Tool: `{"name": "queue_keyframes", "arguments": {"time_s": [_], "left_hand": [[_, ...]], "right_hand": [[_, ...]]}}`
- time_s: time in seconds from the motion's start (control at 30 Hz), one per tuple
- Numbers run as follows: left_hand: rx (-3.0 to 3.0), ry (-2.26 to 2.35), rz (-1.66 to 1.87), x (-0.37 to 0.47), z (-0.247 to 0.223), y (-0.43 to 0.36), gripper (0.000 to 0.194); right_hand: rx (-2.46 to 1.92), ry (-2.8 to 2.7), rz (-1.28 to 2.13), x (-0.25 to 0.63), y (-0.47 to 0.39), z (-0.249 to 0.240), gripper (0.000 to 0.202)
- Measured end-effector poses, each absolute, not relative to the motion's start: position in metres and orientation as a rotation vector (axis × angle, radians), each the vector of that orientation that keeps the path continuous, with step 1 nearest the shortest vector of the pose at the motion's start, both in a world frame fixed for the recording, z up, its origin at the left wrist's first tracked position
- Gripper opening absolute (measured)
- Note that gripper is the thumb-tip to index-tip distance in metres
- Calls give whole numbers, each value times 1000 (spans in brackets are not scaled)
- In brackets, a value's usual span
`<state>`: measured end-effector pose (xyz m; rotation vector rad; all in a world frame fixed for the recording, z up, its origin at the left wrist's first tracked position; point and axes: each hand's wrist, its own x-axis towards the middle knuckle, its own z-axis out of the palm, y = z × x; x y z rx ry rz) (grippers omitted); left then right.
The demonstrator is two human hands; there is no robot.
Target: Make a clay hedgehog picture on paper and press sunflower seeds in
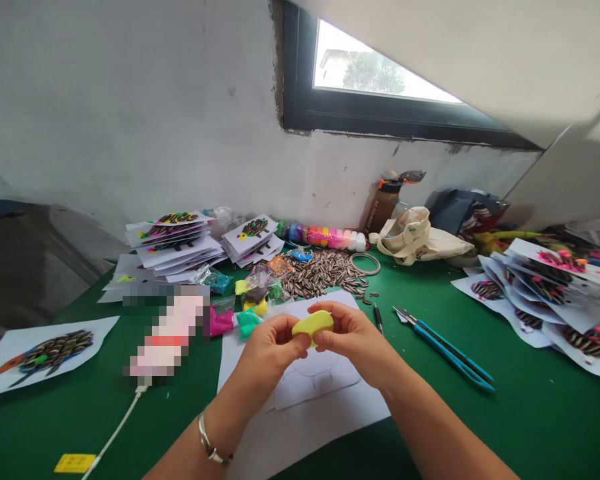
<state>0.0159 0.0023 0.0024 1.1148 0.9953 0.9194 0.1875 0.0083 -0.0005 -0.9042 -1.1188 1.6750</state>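
A flattened lump of yellow-green modelling clay (314, 323) is pinched between both hands. My left hand (275, 340) closes thumb and fingers on its left side, and a silver bracelet (207, 437) circles that wrist. On the right side, my right hand (347, 337) presses it with thumb and fingers. Below them lies white paper (330, 417), with a smaller sheet (316, 393) on it that bears a pencil drawing of a rounded body and legs. The hands cover the top of the drawing.
Sunflower seeds (320, 270) are heaped behind the hands, beside bags of coloured clay (223, 319). Right lie a black pen (378, 319) and blue tweezers (450, 350). Stacks of seed pictures (175, 247) stand left, more cards (535, 293) right. A cabled, pixelated object (170, 337) lies left.
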Motion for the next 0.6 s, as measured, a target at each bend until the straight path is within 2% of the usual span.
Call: {"name": "queue_keyframes", "arguments": {"time_s": [0.17,0.37,0.6], "left_hand": [[1164,948,862,15,0,4,34],[1199,1061,868,15,0,2,26],[1172,1034,815,15,0,2,33]], "right_hand": [[-884,-1167,1628,187,7,2,31],[-940,-1198,1622,189,7,1,38],[-988,-1162,1590,187,8,1,24]]}}
